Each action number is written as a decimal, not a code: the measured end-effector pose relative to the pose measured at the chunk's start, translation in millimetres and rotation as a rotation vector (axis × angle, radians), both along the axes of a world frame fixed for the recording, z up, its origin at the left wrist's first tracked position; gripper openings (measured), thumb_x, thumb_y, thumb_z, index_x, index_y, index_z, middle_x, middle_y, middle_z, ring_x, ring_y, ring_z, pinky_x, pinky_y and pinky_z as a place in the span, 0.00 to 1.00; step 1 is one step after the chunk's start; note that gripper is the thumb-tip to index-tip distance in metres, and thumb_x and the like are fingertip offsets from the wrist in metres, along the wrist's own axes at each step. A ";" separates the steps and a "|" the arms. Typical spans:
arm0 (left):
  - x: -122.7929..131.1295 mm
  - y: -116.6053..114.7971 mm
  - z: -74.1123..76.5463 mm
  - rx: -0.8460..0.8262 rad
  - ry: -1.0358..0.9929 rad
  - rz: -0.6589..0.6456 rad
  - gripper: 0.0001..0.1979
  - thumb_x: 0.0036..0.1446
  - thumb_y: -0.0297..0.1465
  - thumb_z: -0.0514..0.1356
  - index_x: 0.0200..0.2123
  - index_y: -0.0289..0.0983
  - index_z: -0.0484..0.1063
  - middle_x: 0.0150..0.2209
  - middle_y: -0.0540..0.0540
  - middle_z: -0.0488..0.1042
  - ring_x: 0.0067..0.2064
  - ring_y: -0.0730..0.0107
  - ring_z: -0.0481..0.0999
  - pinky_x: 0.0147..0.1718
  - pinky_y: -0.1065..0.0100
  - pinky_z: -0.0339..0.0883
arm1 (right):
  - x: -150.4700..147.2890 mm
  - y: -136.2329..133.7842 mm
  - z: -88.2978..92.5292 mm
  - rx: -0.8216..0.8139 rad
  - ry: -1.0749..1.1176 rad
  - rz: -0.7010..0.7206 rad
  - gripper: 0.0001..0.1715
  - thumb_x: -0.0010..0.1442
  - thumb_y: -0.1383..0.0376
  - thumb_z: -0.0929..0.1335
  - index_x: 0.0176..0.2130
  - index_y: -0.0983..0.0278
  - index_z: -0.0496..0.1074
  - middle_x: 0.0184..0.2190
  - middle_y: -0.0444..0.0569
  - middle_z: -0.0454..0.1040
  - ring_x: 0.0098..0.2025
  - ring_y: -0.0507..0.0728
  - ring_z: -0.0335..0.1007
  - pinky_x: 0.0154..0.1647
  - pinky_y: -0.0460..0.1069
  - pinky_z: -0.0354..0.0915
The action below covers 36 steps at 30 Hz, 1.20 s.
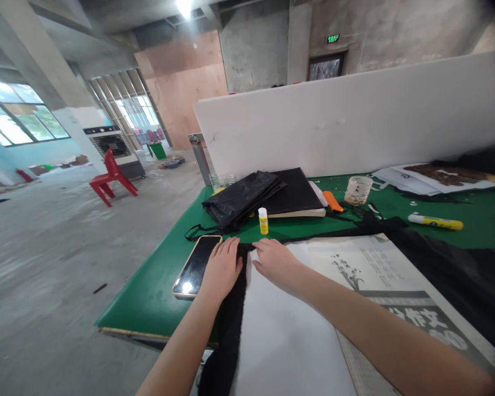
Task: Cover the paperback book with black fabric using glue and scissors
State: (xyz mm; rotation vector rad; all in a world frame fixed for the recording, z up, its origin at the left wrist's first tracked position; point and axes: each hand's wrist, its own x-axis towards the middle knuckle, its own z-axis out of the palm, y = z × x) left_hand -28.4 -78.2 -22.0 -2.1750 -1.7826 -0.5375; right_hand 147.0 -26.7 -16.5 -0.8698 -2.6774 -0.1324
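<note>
Black cloth [232,308] lies under and around a white sheet [286,330], showing along its left side and far edge. At the sheet's far left corner, my left hand [226,265] is closed on the cloth, its fingers beside a phone [196,269]. Close to its right, my right hand [275,263] has its fingers bent at the cloth's edge and pinches it; the exact contact is partly hidden. A printed book page [379,269] with a plant drawing and large characters lies right of the white sheet, partly under my right forearm.
On the green table [148,308] stand a small glue bottle [263,221] and a clear cup [358,191]. A black book [295,192], folded black plastic [245,198], an orange cutter [333,201] and a yellow glue stick [436,222] lie beyond my hands. A white panel [338,121] rises behind.
</note>
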 end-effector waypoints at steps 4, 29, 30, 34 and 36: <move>-4.1 -0.7 8.5 0.045 -0.089 0.061 0.13 0.59 0.26 0.49 0.47 0.36 0.65 0.45 0.42 0.72 0.48 0.61 0.71 0.49 0.60 0.64 | -0.9 -1.5 -1.5 0.016 0.032 -0.020 0.15 0.60 0.63 0.62 0.42 0.70 0.71 0.45 0.58 0.70 0.48 0.62 0.62 0.50 0.56 0.59; 4.0 -4.0 1.0 -0.055 0.192 0.034 0.19 0.60 0.23 0.46 0.51 0.41 0.67 0.52 0.45 0.70 0.57 0.58 0.62 0.55 0.53 0.56 | 2.4 -0.1 0.2 0.000 0.026 0.055 0.19 0.61 0.66 0.60 0.51 0.67 0.67 0.44 0.53 0.68 0.47 0.59 0.60 0.48 0.54 0.58; 4.5 -4.2 2.0 -0.057 0.200 0.030 0.19 0.60 0.23 0.46 0.51 0.41 0.67 0.50 0.44 0.71 0.56 0.58 0.64 0.55 0.54 0.56 | 2.4 -0.3 0.0 -0.003 0.028 0.056 0.18 0.61 0.66 0.60 0.51 0.67 0.66 0.44 0.53 0.68 0.47 0.59 0.59 0.49 0.54 0.58; 6.8 -4.8 5.5 -0.062 0.224 0.040 0.19 0.60 0.24 0.46 0.51 0.40 0.67 0.44 0.44 0.73 0.49 0.59 0.68 0.54 0.54 0.55 | 1.4 -2.0 -0.4 -0.020 0.045 0.054 0.17 0.62 0.67 0.59 0.49 0.68 0.67 0.44 0.54 0.68 0.48 0.60 0.59 0.51 0.55 0.56; 8.2 -4.8 7.3 -0.068 0.231 0.042 0.20 0.60 0.23 0.45 0.50 0.40 0.68 0.42 0.44 0.73 0.47 0.60 0.70 0.55 0.54 0.54 | 1.2 -3.2 -0.1 -0.037 0.060 0.050 0.17 0.61 0.67 0.59 0.48 0.68 0.67 0.43 0.55 0.68 0.48 0.60 0.59 0.51 0.55 0.56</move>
